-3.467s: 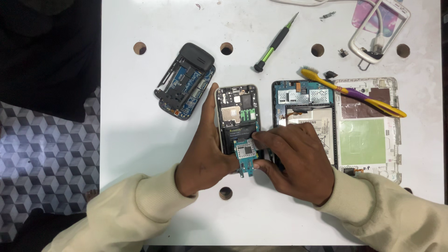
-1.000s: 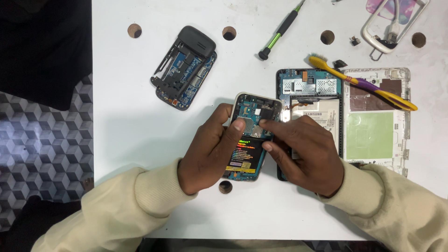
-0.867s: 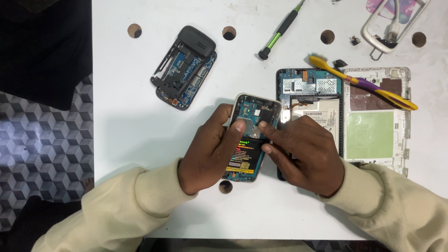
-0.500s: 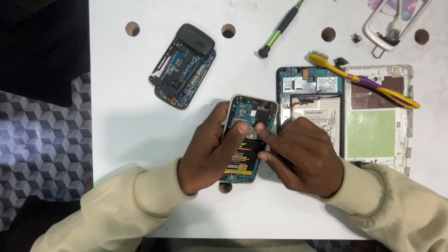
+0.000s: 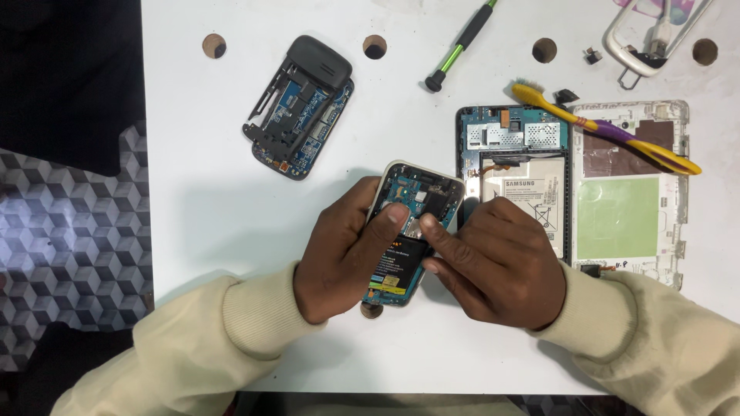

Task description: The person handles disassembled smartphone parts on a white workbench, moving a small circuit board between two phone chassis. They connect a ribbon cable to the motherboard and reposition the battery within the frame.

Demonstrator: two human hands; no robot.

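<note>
An opened smartphone [image 5: 420, 192] with a pale rim, a blue circuit board and a black battery lies tilted on the white table [image 5: 223, 200]. My left hand [image 5: 343, 258] grips its left side, thumb resting on the board. My right hand [image 5: 497, 262] holds its right edge, with the index fingertip pressing on the middle of the phone just above the battery. Both sleeves are cream coloured.
An opened tablet [image 5: 516, 173] with a white battery lies right of the phone, beside its back cover [image 5: 628, 216]. A yellow and purple toothbrush [image 5: 609, 131] lies across them. A dark stripped phone frame [image 5: 299, 108], a green screwdriver [image 5: 461, 46] and a white case [image 5: 655, 35] lie farther back.
The phone was turned and lifted into a tilted position between both hands. My right index finger has shifted down from the phone's top to its middle, above the battery.
</note>
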